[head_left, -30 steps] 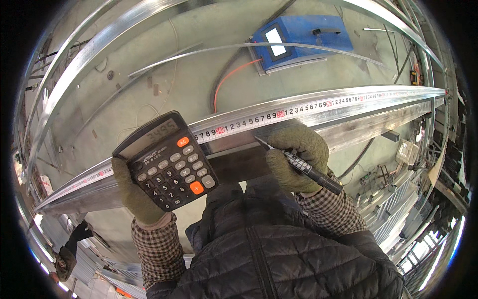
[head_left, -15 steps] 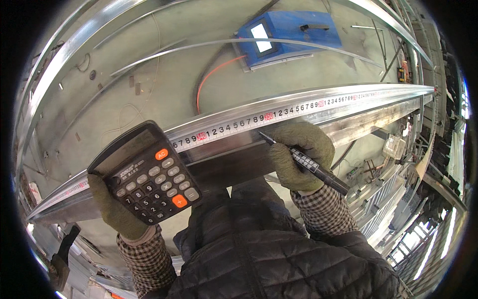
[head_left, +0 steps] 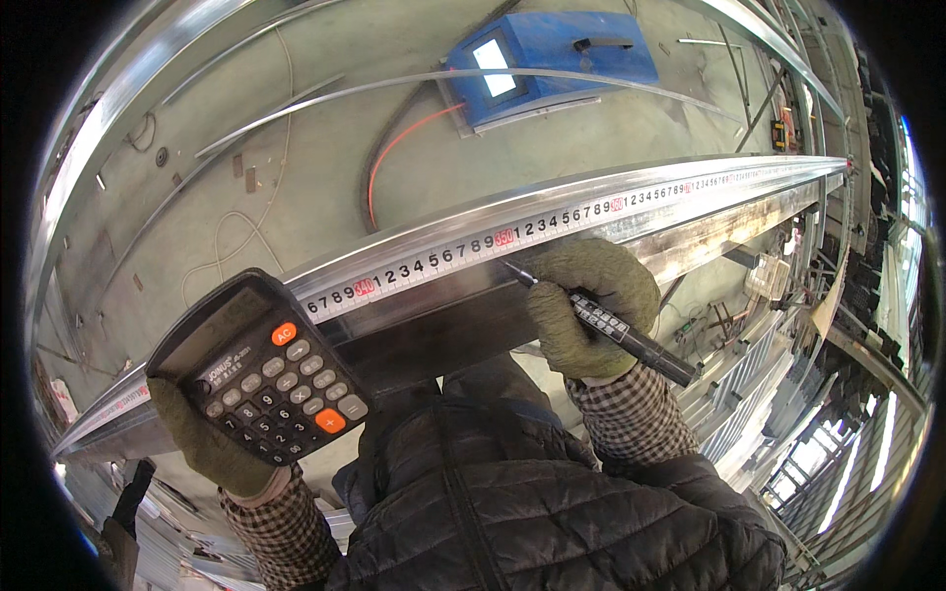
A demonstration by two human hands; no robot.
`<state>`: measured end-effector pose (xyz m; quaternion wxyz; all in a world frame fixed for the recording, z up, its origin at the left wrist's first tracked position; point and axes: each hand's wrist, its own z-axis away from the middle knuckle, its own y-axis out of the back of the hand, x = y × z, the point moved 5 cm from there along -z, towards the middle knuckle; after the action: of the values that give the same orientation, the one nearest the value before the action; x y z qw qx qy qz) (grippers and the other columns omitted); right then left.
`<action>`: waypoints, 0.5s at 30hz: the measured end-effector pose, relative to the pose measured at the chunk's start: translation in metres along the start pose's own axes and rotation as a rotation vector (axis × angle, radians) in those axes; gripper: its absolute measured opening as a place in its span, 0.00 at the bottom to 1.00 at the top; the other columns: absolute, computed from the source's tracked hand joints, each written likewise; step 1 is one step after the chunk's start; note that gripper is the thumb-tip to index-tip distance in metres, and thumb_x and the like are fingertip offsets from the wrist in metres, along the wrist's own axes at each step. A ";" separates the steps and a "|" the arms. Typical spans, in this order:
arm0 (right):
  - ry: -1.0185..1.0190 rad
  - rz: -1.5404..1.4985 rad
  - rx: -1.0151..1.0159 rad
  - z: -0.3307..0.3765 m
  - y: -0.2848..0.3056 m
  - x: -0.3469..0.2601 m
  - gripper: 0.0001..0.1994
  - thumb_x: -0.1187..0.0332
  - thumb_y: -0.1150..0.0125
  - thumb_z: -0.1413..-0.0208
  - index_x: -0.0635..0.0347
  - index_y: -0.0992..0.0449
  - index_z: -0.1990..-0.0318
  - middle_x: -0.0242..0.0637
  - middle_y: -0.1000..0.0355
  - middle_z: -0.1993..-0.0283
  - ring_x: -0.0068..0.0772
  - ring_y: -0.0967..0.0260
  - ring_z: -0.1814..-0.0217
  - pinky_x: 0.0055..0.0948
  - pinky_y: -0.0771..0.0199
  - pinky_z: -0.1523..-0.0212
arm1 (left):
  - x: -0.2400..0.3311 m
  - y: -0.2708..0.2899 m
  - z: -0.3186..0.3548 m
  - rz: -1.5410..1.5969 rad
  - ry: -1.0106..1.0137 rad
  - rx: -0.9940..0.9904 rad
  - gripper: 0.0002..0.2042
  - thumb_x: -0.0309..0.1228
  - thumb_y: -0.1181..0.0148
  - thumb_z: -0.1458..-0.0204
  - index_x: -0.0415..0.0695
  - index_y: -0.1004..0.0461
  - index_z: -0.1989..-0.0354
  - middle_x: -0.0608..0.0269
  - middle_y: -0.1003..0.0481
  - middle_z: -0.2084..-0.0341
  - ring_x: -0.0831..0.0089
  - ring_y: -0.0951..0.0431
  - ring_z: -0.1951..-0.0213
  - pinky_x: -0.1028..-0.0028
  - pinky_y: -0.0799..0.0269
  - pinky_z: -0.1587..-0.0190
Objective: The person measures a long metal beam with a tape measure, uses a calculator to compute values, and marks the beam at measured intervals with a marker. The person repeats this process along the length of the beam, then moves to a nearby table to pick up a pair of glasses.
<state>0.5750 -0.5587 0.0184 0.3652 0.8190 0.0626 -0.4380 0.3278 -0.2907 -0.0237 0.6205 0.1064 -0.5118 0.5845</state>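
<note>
In front of me a long metal bar runs across the view, with a white measuring tape with black and red marks stretched along it. My left hand, in a green glove, grips a black desk calculator by its left side; its screen faces up and it covers part of the bar and tape. My gloved right hand is closed round a black marker pen. The pen's tip points left, close to the tape's lower edge; whether it touches the metal I cannot tell.
A blue machine with a lit screen stands on the floor beyond the bar, an orange hose leading from it. More long metal strips lie across the far side. At the right are stacked metal profiles and a clear box.
The calculator and my left hand have shifted left and slightly down in the view. My right hand stays nearly in place with the marker, while the tape and background slide left.
</note>
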 end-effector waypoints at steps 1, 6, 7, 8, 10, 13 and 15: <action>0.005 0.002 0.009 0.000 0.000 0.000 0.08 0.80 0.30 0.46 0.67 0.20 0.59 0.45 0.18 0.66 0.33 0.22 0.69 0.29 0.22 0.66 | 0.000 -0.002 0.000 -0.001 0.001 -0.025 0.31 0.54 0.48 0.28 0.36 0.26 0.34 0.40 0.20 0.41 0.53 0.13 0.47 0.53 0.10 0.47; 0.011 0.013 0.045 -0.001 -0.001 0.002 0.07 0.80 0.30 0.47 0.66 0.20 0.60 0.45 0.18 0.66 0.33 0.22 0.70 0.30 0.21 0.68 | 0.000 -0.004 0.003 0.011 -0.006 -0.023 0.30 0.54 0.48 0.27 0.37 0.24 0.36 0.42 0.18 0.44 0.53 0.12 0.49 0.54 0.10 0.49; -0.010 0.025 0.058 0.000 -0.001 0.002 0.08 0.78 0.28 0.50 0.63 0.18 0.61 0.43 0.18 0.66 0.35 0.20 0.70 0.31 0.20 0.67 | 0.000 -0.004 0.004 0.005 0.000 -0.028 0.29 0.53 0.49 0.27 0.38 0.23 0.37 0.43 0.18 0.44 0.54 0.12 0.49 0.56 0.10 0.48; -0.041 0.039 0.079 0.001 -0.001 0.004 0.09 0.75 0.26 0.53 0.59 0.16 0.63 0.42 0.17 0.66 0.38 0.19 0.69 0.33 0.18 0.67 | 0.000 -0.004 0.004 -0.017 -0.001 -0.021 0.28 0.53 0.49 0.27 0.38 0.23 0.37 0.44 0.18 0.44 0.55 0.13 0.49 0.57 0.11 0.48; -0.077 0.047 0.107 0.002 -0.001 0.005 0.10 0.73 0.24 0.57 0.56 0.14 0.64 0.40 0.16 0.66 0.40 0.17 0.68 0.35 0.16 0.66 | 0.000 -0.004 0.002 0.006 0.003 -0.069 0.30 0.54 0.48 0.28 0.37 0.24 0.36 0.42 0.18 0.44 0.54 0.12 0.49 0.54 0.10 0.48; -0.078 0.047 0.118 0.002 -0.001 0.004 0.10 0.74 0.25 0.57 0.56 0.14 0.63 0.40 0.16 0.65 0.40 0.17 0.68 0.35 0.16 0.66 | 0.001 0.000 -0.001 0.021 0.003 -0.062 0.31 0.55 0.48 0.28 0.36 0.25 0.36 0.41 0.19 0.43 0.54 0.12 0.49 0.52 0.10 0.48; -0.063 0.069 0.105 0.000 -0.001 0.004 0.10 0.74 0.25 0.57 0.56 0.14 0.63 0.40 0.16 0.65 0.41 0.17 0.68 0.35 0.16 0.66 | 0.001 0.002 -0.001 0.019 0.001 -0.039 0.31 0.55 0.49 0.28 0.36 0.25 0.35 0.41 0.19 0.43 0.54 0.12 0.48 0.52 0.10 0.48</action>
<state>0.5764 -0.5588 0.0150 0.3385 0.8247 -0.0003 -0.4532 0.3265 -0.2893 -0.0241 0.6173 0.0889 -0.5238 0.5802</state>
